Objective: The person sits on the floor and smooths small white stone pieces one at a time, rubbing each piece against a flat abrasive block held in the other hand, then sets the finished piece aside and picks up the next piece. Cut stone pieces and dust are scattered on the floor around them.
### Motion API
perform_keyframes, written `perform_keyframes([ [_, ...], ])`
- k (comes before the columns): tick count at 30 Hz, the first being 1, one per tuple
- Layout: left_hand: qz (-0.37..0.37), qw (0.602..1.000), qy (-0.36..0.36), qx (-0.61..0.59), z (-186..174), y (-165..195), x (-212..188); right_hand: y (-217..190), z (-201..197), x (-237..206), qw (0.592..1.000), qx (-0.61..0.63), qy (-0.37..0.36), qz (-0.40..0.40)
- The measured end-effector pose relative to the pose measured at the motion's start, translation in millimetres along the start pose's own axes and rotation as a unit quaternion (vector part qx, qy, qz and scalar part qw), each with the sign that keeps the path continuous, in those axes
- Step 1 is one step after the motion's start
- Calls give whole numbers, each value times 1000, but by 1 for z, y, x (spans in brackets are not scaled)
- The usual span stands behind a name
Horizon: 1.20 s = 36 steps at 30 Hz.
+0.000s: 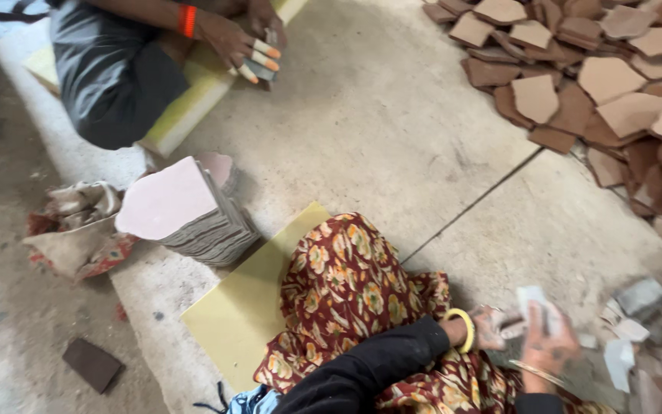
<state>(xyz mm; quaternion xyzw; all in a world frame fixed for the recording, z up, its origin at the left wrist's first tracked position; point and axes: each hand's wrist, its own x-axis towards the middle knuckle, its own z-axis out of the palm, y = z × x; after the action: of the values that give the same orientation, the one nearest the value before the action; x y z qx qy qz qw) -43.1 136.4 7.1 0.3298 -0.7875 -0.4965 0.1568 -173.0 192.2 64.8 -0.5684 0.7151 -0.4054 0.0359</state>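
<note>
Left hand (492, 328) and right hand (547, 346), both blurred, closed on one pale thin sheet (536, 300) low at right. Done: tall stack of trimmed sheets (193, 208) beside yellow mat (231, 314). Left: large heap of brown slabs (614, 92), well apart.

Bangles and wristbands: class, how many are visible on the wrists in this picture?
3. A yellow bangle on the wearer's left wrist, a thin bangle on the right wrist, and an orange wristband on the co-worker's arm at top left. Sleeves may hide others.
</note>
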Motion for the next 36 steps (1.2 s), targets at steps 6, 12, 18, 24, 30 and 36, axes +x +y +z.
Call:
perform_keyframes([
  [6, 109, 975, 37, 188, 7, -1, 4, -9, -4, -2, 999, 24, 16, -40],
  [12, -14, 998, -6, -68, -8, 1, -11, -14, -3, -3, 996, -2, 64, -55],
  [18, 99, 991, 57, -64, -12, -4, -8, -19, -6, -22, 993, 50, 103, -5],
  [24, 95, 964, 39, -245, -6, -29, 0, -19, -14, -32, 927, 230, 119, 271],
  [30, -64, 987, -43, -138, -8, -27, 0, -30, 0, -36, 975, 159, 113, 108],
  [36, -45, 993, -22, -111, -18, -15, -4, -22, 8, -10, 988, 66, 130, 58],
])
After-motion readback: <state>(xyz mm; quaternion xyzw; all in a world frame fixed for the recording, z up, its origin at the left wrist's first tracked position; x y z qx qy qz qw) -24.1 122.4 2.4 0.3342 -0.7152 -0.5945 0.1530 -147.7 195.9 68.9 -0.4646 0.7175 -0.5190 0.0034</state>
